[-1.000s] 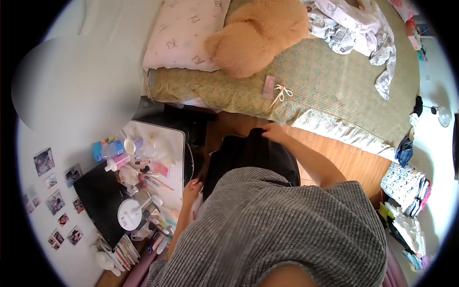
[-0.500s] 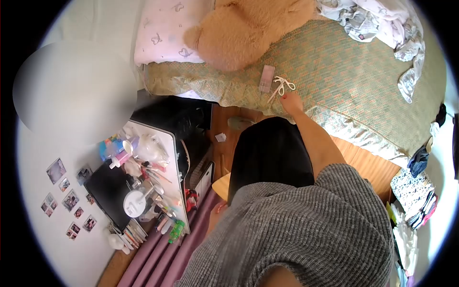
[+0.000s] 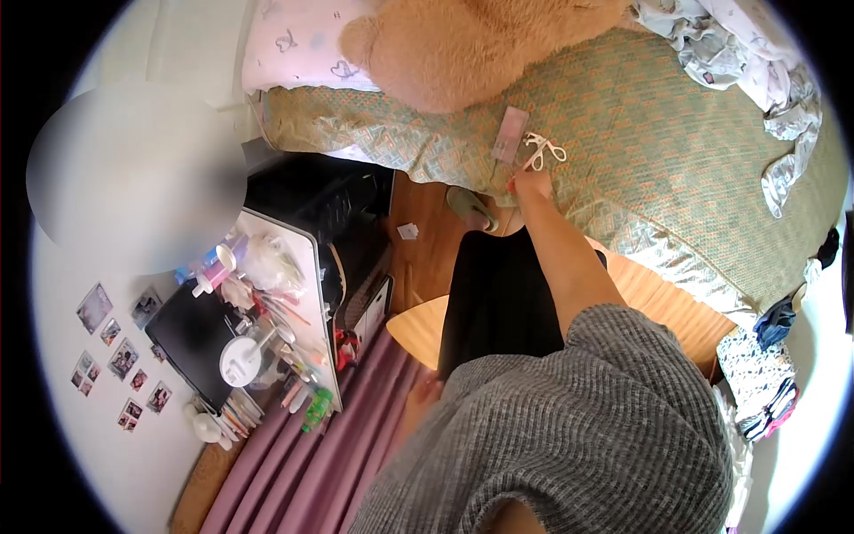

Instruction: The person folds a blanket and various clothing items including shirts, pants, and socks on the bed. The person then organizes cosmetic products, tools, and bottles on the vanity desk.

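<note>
A pair of scissors [image 3: 544,153] with white handles lies at the edge of the bed, its loops pointing away from me. My right hand [image 3: 532,184] is closed around the blade end, which it mostly covers; the handles stick out beyond my fingers. Beside the scissors is a flat pink rectangular item [image 3: 510,134], untouched. My left hand [image 3: 424,392] hangs low at my side, partly behind my grey ribbed top, near a light wooden surface [image 3: 418,331]. Its fingers are too small and hidden to make out.
The bed [image 3: 640,133] carries a large brown plush toy [image 3: 454,53], a pink pillow [image 3: 302,44] and crumpled bedding [image 3: 792,125]. To the left, a cluttered desk [image 3: 307,258] holds bottles and a white round lamp-like object [image 3: 240,360]. A slipper [image 3: 470,209] lies on the floor.
My right hand has shifted left from beside the scissors onto their blades. My view has moved slightly, and more of the light wooden surface shows near my left hand.
</note>
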`<state>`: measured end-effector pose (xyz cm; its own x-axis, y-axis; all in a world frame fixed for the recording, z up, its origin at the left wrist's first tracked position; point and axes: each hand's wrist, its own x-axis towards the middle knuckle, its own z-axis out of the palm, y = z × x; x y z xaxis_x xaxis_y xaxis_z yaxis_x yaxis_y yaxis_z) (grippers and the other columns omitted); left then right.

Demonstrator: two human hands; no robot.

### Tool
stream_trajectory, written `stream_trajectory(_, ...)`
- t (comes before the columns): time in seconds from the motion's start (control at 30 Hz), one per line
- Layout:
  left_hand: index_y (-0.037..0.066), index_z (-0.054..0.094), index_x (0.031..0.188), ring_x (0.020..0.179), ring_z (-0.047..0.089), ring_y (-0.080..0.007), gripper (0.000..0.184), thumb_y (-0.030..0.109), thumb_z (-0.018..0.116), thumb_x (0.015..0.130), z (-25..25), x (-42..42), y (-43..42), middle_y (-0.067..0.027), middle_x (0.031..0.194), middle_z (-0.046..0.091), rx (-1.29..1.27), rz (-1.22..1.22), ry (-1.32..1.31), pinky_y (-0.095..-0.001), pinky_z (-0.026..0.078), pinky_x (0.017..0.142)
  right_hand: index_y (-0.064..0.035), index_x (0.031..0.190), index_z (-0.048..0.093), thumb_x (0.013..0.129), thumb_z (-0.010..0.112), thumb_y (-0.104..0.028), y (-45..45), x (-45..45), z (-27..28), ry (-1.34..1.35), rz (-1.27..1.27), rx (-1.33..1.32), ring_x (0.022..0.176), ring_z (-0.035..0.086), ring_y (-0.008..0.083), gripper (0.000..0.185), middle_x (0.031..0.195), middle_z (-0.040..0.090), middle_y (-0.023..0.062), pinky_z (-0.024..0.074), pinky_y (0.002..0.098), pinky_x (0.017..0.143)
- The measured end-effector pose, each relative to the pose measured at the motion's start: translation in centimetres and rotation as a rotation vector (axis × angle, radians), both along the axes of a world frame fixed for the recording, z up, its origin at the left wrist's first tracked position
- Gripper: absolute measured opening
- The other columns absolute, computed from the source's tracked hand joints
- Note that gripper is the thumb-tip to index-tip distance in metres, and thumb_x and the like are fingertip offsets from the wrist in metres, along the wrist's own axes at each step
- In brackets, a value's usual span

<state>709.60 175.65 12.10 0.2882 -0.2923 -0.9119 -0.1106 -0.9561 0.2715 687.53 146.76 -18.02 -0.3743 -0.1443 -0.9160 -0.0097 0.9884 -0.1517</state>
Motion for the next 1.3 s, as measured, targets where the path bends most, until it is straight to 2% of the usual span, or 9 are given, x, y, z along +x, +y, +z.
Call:
stream_trajectory(0.13,-0.004,0.052,0.113,0.087,0.055,-0.0141,0.029,0.01,0.052,0.087,-1.5,0.0,-1.4,-0.0078,0.096,0.059,-0.031,0.115,0.083,-0.0252,0.043,0.077,-0.0055,0.079,0.059,0.084,0.055,-0.019,3.5,1.6,1.6,0.015,-0.063,-0.274,0.061,0.061,0.0256,0.015,0.063,0.061,0.0094,0.0461,0.0383,0.056)
stream_trajectory(0.3,-0.001,0.048,0.119,0.09,0.053,-0.0109,0.034,0.013,0.053,0.088,-7.4,2.3,-5.8,-0.0041,0.103,0.057,-0.3,-0.307,0.099,-0.0234,0.043,0.077,-0.0066,0.086,0.055,0.085,0.052,-0.028,9.1,3.8,7.6,-0.19,0.557,-0.76,0.067,0.059,0.0341,0.022,0.072,0.06,0.0152,0.0458,0.0433,0.061)
stream_trajectory(0.37,0.001,0.043,0.125,0.096,0.051,-0.0097,0.04,0.019,0.051,0.09,-9.3,1.5,-8.3,-0.0043,0.111,0.053,-0.471,-0.264,0.137,-0.0229,0.042,0.081,-0.0064,0.081,0.053,0.083,0.053,-0.029,9.6,4.1,13.2,-0.375,0.751,-0.939,0.065,0.056,0.0361,0.022,0.069,0.057,0.0165,0.0432,0.0456,0.058)
stream_trajectory(0.5,0.004,0.039,0.13,0.1,0.049,-0.0107,0.044,0.026,0.046,0.093,-5.8,-3.1,-14.0,-0.0038,0.117,0.05,-0.236,0.161,0.334,-0.0231,0.04,0.086,-0.0068,0.079,0.056,0.082,0.053,-0.029,10.9,4.9,18.9,-0.663,0.965,-1.175,0.063,0.056,0.034,0.022,0.067,0.058,0.0149,0.0432,0.0435,0.057)
stream_trajectory(0.67,0.004,0.052,0.109,0.092,0.055,-0.0126,0.029,0.026,0.041,0.095,-6.9,-2.3,-11.6,-0.0059,0.099,0.058,-0.373,0.216,0.277,-0.0238,0.043,0.082,-0.0098,0.074,0.063,0.075,0.061,-0.038,7.7,2.1,15.3,-0.776,1.129,-0.916,0.065,0.059,0.0285,0.028,0.071,0.062,0.0102,0.0462,0.0377,0.058)
stream_trajectory(0.73,0.004,0.054,0.092,0.07,0.054,-0.0095,0.023,0.023,0.042,0.095,-6.5,-2.3,-11.3,-0.0011,0.071,0.056,-0.371,0.303,0.146,-0.0207,0.041,0.067,-0.0102,0.077,0.062,0.074,0.063,-0.033,6.7,0.3,10.7,-0.443,0.889,-0.942,0.07,0.061,0.0271,0.023,0.074,0.063,0.0085,0.0487,0.0362,0.062)
stream_trajectory(0.83,0.004,0.052,0.089,0.055,0.041,-0.0058,0.021,0.022,0.043,0.095,-6.2,-1.2,-10.6,0.0022,0.062,0.044,-0.377,0.248,0.127,-0.0198,0.034,0.054,-0.0021,0.097,0.049,0.078,0.055,-0.013,2.8,-3.8,3.7,0.304,0.902,-0.888,0.084,0.056,0.0331,0.022,0.097,0.048,0.0163,0.0475,0.043,0.069)
stream_trajectory(1.1,0.003,0.059,0.091,0.045,0.027,-0.0012,0.02,0.021,0.051,0.091,-6.0,-3.0,-9.4,0.0088,0.053,0.033,-0.144,0.179,0.141,-0.0183,0.021,0.044,-0.0077,0.107,0.048,0.081,0.056,-0.015,-3.6,-6.3,0.7,0.386,0.992,-0.326,0.099,0.054,0.0279,0.029,0.117,0.045,0.0122,0.0479,0.0407,0.072)
stream_trajectory(1.3,0.005,0.063,0.093,0.043,0.026,0.0,0.023,0.025,0.053,0.09,-5.8,-3.3,-10.1,0.0101,0.052,0.034,-0.165,0.155,0.195,-0.0178,0.019,0.04,-0.0084,0.095,0.058,0.081,0.055,-0.022,-2.7,-7.4,0.2,0.143,1.054,-0.199,0.082,0.06,0.0323,0.02,0.097,0.06,0.0147,0.0487,0.0428,0.065)
